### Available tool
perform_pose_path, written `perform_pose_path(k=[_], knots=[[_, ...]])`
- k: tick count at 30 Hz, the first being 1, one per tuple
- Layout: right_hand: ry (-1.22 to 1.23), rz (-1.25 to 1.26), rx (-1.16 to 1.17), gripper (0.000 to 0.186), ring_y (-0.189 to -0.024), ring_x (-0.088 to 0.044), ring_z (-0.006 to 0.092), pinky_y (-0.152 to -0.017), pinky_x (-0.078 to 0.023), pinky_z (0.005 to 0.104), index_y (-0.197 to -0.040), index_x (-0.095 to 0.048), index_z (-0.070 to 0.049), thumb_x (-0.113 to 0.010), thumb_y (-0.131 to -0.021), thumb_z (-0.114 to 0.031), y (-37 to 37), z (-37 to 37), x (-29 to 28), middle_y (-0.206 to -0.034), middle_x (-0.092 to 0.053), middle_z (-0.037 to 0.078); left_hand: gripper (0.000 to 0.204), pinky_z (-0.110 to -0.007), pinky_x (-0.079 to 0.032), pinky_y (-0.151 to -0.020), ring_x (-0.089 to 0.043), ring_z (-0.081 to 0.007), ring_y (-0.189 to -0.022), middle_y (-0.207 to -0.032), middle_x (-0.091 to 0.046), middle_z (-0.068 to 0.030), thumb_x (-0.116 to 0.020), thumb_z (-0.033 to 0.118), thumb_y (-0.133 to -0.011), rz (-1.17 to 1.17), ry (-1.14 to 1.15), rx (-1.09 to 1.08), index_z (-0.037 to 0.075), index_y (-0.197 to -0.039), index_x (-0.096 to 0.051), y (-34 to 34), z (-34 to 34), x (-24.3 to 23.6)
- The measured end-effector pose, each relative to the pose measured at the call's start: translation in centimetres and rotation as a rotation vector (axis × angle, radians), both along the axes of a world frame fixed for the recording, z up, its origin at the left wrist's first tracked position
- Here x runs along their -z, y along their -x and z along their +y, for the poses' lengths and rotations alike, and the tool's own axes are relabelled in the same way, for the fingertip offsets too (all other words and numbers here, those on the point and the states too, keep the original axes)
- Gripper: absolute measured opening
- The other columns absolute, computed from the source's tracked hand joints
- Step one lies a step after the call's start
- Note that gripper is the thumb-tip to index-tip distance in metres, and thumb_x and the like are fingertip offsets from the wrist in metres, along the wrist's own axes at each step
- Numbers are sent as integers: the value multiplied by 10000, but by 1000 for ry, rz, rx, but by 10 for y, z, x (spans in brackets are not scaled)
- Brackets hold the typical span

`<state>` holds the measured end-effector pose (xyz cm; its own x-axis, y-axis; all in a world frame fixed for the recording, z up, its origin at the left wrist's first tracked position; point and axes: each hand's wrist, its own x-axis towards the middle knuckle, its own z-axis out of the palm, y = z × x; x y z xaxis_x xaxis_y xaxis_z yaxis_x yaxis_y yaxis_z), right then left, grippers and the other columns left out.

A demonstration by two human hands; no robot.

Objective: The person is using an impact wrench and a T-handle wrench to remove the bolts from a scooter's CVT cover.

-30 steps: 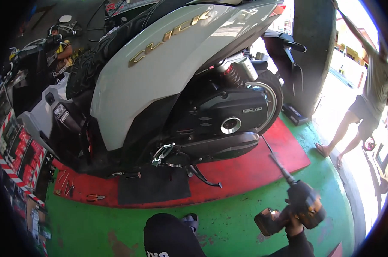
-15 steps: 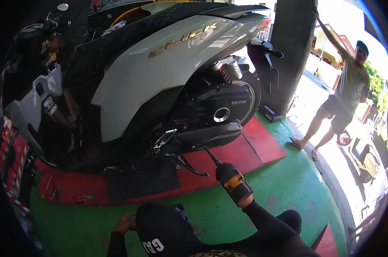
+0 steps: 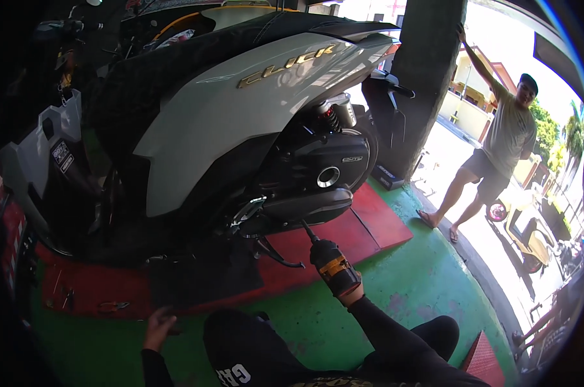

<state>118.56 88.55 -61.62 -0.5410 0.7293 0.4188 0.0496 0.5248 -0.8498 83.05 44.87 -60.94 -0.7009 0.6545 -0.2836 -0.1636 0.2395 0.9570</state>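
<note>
My right hand [image 3: 352, 295] grips a black and orange cordless impact driver [image 3: 334, 267]. Its long bit reaches the lower edge of the black engine cover [image 3: 311, 205] on a grey scooter [image 3: 208, 109]. Most of the fingers on that hand are hidden behind the tool. At the lower left, my left hand [image 3: 156, 327] hovers over the green floor, fingers loosely stretched and a little blurred, with no held object I can make out. Just beyond it, pliers [image 3: 113, 306] lie on the red platform [image 3: 95, 284] under the scooter.
Several small tools lie left of the pliers, with a dark mat [image 3: 205, 284] alongside. The kickstand [image 3: 280, 255] juts toward me. A person [image 3: 501, 138] stands at right, one hand against a dark pillar [image 3: 427, 77]. A red textured plate [image 3: 484, 361] sits at lower right.
My left hand has risen from beside my knee and moved left and away from me, toward the pliers. The driver stays against the engine cover; the whole view has shifted slightly.
</note>
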Motion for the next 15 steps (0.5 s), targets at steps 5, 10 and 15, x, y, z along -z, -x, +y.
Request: perform_pose_path(k=[5, 10, 15], knots=[[-279, -412, 84, 371, -802, -671, 298, -702, -507, 346, -1093, -654, -47, -691, -750, -185, 11, -24, -51, -999, -704, 114, 490, -319, -565, -713, -691, -284, -708, -1039, -671, -218, -590, 25, -866, 178, -181, 144, 4, -1342, -477, 26, 57, -94], [-534, -483, 94, 442, -765, -642, 331, -676, -487, 376, -1140, -619, -57, -668, -737, -232, -4, 11, -49, -983, -679, 126, 509, -304, -563, -726, -697, -268, -745, -1027, -688, -211, -640, -2, -818, 303, -260, 386, -1, -1312, -517, -9, 135, -176], [-606, -512, 82, 459, -812, -641, 327, -712, -488, 386, -1165, -595, -52, -652, -747, -233, -7, 28, -37, -991, -666, 116, 484, -248, -537, -721, -696, -207, -753, -1014, -708, -177, -687, 20, -799, 429, -147, 610, -1, -1268, -567, -70, 193, -226]])
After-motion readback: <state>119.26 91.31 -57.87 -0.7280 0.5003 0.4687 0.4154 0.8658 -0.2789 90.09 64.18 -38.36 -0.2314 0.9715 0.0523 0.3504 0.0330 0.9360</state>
